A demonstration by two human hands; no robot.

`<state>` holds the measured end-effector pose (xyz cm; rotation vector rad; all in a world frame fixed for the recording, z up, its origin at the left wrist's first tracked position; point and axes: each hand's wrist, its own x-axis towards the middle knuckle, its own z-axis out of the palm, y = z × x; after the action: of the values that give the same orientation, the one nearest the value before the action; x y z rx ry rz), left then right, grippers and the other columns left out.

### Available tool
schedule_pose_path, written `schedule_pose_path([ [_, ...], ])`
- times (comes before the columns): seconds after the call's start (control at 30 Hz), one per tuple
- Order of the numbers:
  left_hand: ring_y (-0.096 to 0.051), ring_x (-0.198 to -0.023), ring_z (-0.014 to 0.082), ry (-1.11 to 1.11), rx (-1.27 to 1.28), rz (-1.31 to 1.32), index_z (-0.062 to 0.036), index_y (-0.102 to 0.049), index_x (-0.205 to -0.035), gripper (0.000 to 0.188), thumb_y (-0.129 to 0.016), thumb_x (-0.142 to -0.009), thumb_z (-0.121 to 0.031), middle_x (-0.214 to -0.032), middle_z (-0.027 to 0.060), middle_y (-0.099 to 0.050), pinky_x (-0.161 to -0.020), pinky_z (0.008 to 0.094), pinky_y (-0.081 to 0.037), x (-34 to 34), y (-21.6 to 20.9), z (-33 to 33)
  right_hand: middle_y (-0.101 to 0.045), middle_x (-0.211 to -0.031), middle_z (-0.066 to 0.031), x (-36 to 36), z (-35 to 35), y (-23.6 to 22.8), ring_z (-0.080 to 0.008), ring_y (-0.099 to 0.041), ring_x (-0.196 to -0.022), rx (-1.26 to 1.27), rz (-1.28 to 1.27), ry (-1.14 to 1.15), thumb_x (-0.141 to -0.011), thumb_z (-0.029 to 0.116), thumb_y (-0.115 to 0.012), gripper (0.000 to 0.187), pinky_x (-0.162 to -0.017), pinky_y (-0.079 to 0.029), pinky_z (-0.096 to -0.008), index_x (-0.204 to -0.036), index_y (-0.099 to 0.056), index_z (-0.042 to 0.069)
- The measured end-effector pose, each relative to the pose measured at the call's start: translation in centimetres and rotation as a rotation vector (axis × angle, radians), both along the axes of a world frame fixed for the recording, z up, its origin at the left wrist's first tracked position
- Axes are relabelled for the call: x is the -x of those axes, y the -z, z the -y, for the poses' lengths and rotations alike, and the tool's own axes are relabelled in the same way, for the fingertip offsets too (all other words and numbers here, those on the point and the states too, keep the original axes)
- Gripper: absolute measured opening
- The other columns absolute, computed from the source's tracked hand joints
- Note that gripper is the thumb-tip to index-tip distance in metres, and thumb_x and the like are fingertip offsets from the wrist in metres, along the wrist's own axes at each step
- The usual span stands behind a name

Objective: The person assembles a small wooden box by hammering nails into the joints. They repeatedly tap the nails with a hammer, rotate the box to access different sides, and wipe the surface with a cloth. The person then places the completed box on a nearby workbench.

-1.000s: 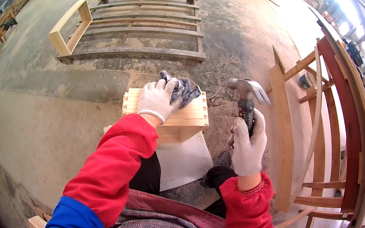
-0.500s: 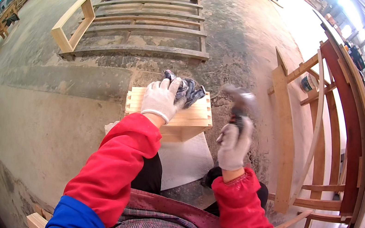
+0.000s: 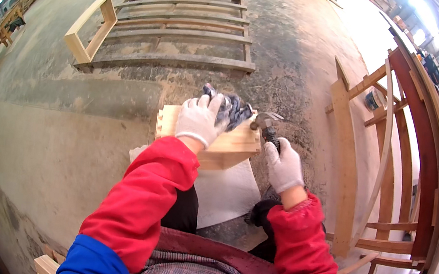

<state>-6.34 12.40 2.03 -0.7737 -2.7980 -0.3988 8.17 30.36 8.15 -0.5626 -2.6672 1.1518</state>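
A pale wooden box (image 3: pixel 229 145) with notched finger joints at its ends stands in front of me. My left hand (image 3: pixel 199 120), in a white glove, presses down on its top, fingers curled at a crumpled dark grey patterned cloth (image 3: pixel 232 113). My gloved right hand (image 3: pixel 284 167) is wrapped round the black handle of a claw hammer (image 3: pixel 266 122). The hammer's head is at the box's right end, by the notched corner; whether it touches the wood I cannot tell. Under the box lies a pale flat sheet (image 3: pixel 231 192).
Beyond the box lies a slatted wooden pallet (image 3: pixel 189 36), with an open wooden frame (image 3: pixel 91 29) upright at its left. A large timber rack (image 3: pixel 395 162) rises close on my right. Some wood pieces (image 3: pixel 47 267) are at the lower left.
My right hand has swung the hammer down and leftward, from raised beside the box to its right end. My left hand stays on the cloth and box.
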Motion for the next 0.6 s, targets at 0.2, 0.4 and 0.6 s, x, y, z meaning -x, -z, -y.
schedule_pose_path([
  [0.2,-0.059,-0.109,0.0345,-0.011,0.027,-0.040,-0.0133,-0.054,-0.140,0.062,-0.067,-0.089,-0.047,-0.121,0.0145,-0.061,-0.100,0.0463,-0.044,0.0,0.3,-0.1,-0.062,-0.078,-0.0088,-0.6,-1.2,0.1,-0.0149,-0.061,-0.067,0.312,-0.429,0.072,-0.099,0.015,-0.063,0.023,-0.061,-0.049,-0.0312,-0.117,-0.060,0.001],
  [0.4,-0.059,-0.110,0.0349,0.012,-0.008,-0.047,-0.0134,-0.054,-0.140,0.061,-0.067,-0.089,-0.046,-0.120,0.0146,-0.062,-0.099,0.0467,-0.045,0.0,0.3,-0.1,-0.066,-0.087,-0.0297,0.1,-1.0,0.1,-0.0513,-0.063,-0.088,-0.090,-0.007,-0.012,-0.097,0.036,-0.061,0.036,-0.075,-0.050,-0.0524,-0.103,-0.060,0.000],
  [0.6,-0.058,-0.111,0.0346,-0.010,0.002,-0.034,-0.0137,-0.054,-0.139,0.061,-0.068,-0.088,-0.045,-0.121,0.0146,-0.061,-0.100,0.0466,-0.044,0.0,0.2,-0.3,-0.066,-0.078,-0.0185,-0.2,-1.4,-0.2,-0.0332,-0.068,-0.074,0.238,-0.451,0.079,-0.098,0.023,-0.065,0.027,-0.067,-0.052,-0.0413,-0.112,-0.060,0.001],
])
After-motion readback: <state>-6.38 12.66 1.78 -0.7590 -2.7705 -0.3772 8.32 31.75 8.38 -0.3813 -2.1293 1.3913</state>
